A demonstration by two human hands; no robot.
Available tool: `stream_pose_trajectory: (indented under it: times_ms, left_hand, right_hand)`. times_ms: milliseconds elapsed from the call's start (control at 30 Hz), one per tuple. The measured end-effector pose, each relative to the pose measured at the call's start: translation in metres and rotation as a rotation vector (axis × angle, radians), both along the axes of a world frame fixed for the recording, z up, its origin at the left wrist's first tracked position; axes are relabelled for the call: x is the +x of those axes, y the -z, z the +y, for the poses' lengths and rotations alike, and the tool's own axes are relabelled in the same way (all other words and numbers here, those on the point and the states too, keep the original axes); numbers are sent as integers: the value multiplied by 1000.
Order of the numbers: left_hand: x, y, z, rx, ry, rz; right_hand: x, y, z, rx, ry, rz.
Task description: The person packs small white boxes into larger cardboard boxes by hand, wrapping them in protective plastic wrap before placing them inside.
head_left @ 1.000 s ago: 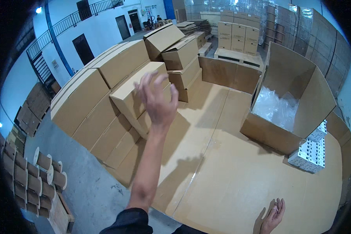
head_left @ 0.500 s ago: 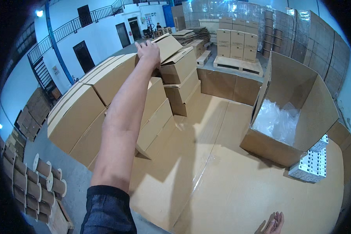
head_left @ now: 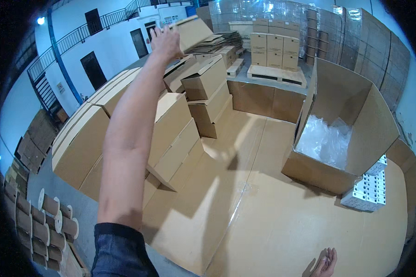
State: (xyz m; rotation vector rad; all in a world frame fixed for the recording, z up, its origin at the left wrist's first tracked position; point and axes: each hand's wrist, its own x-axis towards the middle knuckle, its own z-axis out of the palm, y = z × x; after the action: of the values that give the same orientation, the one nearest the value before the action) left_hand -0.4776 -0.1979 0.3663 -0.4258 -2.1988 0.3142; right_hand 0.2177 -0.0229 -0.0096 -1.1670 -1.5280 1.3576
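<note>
My left hand (head_left: 167, 43) is stretched far forward with its fingers closed over the near edge of a tan cardboard box (head_left: 194, 33). The held box is raised and tilted above the stacked cardboard boxes (head_left: 173, 115) on the left. My fingertips on its far side are hidden. Just below it, another box (head_left: 208, 78) rests at the end of a stack with its top flap slightly raised. Low on the right, my right hand (head_left: 327, 262) hovers over the cardboard-covered surface (head_left: 282, 221). Its fingers are loosely extended and hold nothing.
A large open carton (head_left: 344, 124) with clear plastic bags (head_left: 326, 141) stands on the right. Small white boxes (head_left: 367, 191) sit beside it. A low cardboard wall (head_left: 266, 100) borders the far side. Spools (head_left: 48, 226) and a loaded pallet (head_left: 276, 75) stand beyond.
My left hand has lifted the box up and away from the stack, uncovering a gap among the boxes below. The view has shifted slightly; my right hand has barely moved.
</note>
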Motion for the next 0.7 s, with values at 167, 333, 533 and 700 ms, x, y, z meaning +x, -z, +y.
stream_pose_trajectory:
  times_ms: [167, 333, 533, 700]
  left_hand:
    - [47, -49, -1, 42, 171, 239]
    - [108, -48, -9, 97, 432, 566]
    - [239, 31, -29, 278, 640, 433]
    - [320, 121, -46, 366, 668, 106]
  right_hand:
    - [-11, -24, -6, 51, -81, -100]
    - [-13, -10, 15, 320, -116, -178]
    - [-66, -46, 7, 553, -312, -77]
    - [-119, -77, -8, 565, -455, 94]
